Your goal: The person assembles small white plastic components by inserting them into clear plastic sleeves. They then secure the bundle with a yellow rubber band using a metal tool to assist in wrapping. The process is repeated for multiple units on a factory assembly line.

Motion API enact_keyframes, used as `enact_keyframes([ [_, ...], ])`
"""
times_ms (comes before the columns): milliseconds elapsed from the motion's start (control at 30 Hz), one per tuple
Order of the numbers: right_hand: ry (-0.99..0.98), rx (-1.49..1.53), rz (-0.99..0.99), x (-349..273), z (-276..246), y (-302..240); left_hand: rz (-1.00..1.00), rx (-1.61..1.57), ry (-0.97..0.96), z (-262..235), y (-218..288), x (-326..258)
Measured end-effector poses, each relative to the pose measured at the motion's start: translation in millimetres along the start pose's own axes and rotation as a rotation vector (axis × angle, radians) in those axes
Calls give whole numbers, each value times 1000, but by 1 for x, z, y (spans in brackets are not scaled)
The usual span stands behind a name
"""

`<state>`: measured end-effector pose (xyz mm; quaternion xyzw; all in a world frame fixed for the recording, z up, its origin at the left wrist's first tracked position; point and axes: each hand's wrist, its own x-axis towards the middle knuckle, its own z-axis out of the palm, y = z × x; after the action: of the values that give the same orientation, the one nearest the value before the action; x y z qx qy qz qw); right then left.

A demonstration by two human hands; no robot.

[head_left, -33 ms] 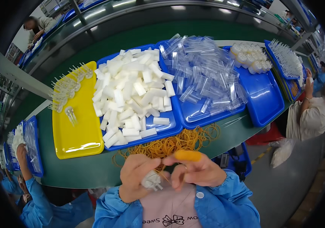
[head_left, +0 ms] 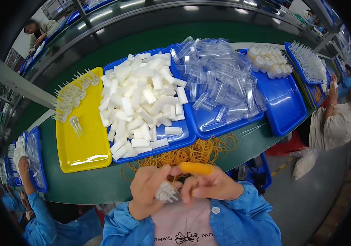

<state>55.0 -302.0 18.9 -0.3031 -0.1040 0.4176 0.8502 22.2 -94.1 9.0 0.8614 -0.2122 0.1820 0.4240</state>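
Observation:
In front of my chest, my left hand [head_left: 144,190] is closed round a white plastic part [head_left: 166,192] with a round base and several thin prongs pointing down to the right. My right hand [head_left: 206,182] wears an orange finger cot [head_left: 196,168] on its index finger, whose tip meets the left fingertips above the part. Its other fingers are curled beside the prongs; what they pinch, if anything, is hidden. Just beyond both hands lies a heap of tan rubber bands [head_left: 200,149] on the green table.
A yellow tray [head_left: 83,149] holds similar pronged white parts [head_left: 67,100]. Blue trays beside it hold white foam blocks [head_left: 142,98] and clear plastic tubes [head_left: 220,78]. Rounded white pieces [head_left: 270,61] sit in another blue tray [head_left: 286,110]. Co-workers [head_left: 335,123] sit at both sides.
My right hand has shifted slightly left, its index finger now lying across toward the left fingertips. The white part has tilted a little. A thin tan strand seen between the hands is now hidden.

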Motion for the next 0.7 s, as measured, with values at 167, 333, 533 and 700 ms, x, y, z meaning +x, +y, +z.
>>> enact_keyframes([
  [167,-40,-1241,-363,10,10,13,-305,-35,-149,10,10,-2],
  [333,4,-528,-25,1,32,0,-254,-53,-224,22,-6,-9],
  [533,74,-402,-20,1,17,12,50,151,-105,22,-10,10],
  [700,125,-330,36,-1,17,11,87,236,-65,25,-8,13],
])
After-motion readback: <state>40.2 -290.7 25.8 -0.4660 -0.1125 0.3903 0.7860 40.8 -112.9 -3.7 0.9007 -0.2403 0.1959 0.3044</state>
